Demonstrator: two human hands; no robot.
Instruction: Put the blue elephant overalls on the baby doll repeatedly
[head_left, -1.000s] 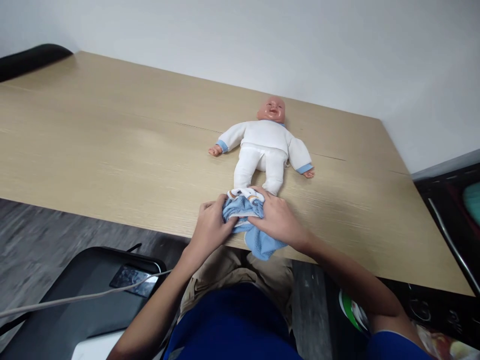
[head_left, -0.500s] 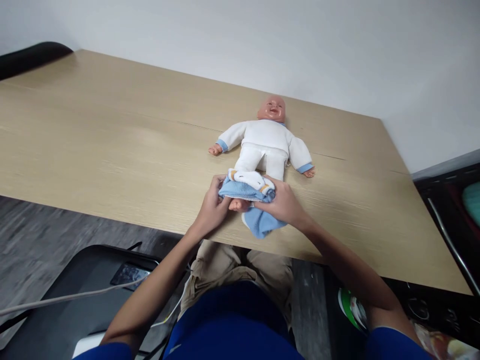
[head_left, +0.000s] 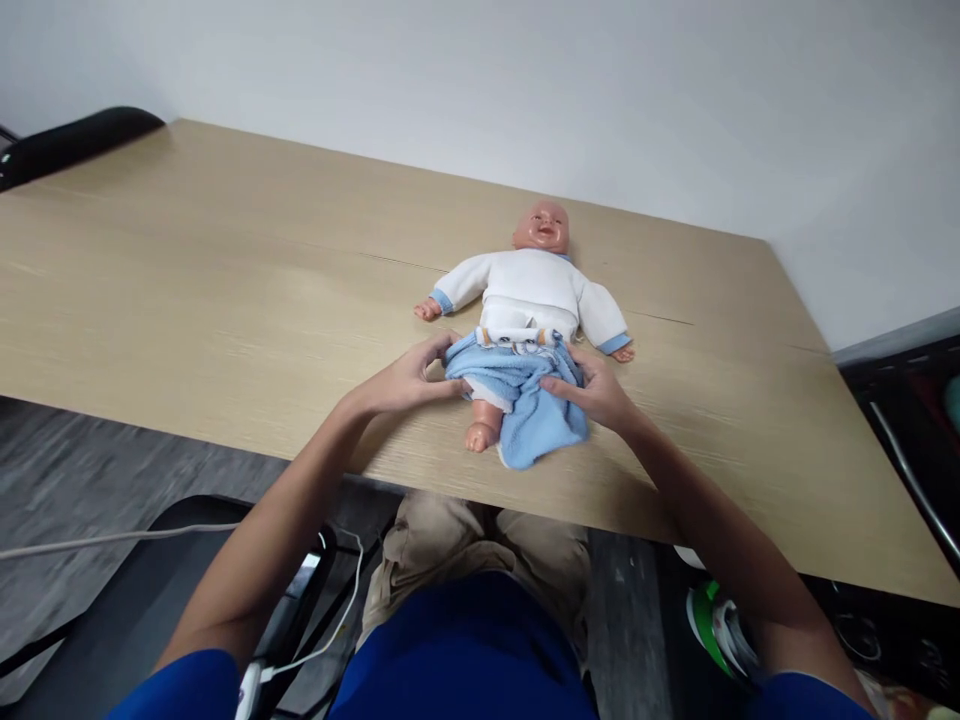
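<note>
A baby doll [head_left: 529, 279] in a white top with blue cuffs lies face up on the table, its head toward the wall. Light blue pants [head_left: 517, 375] with a white and orange waistband are around its legs, the band up at the thighs. One bare foot [head_left: 481, 432] pokes out of a leg opening; the other leg is hidden in the cloth, whose loose end lies flat. My left hand [head_left: 420, 378] pinches the pants at their left side, thumb low and fingers at the waistband. At the right side my right hand [head_left: 600, 388] grips them the same way.
The wooden table [head_left: 247, 270] runs up to a white wall. A black chair [head_left: 127, 600] with a cable across it stands at the lower left, and another dark chair back [head_left: 82, 145] is at the far left. Below the right edge sits a green and white round object [head_left: 712, 625].
Both hands have drawn the blue pants up the doll's legs, away from me, from the feet to the thighs. One foot has come out through a leg opening.
</note>
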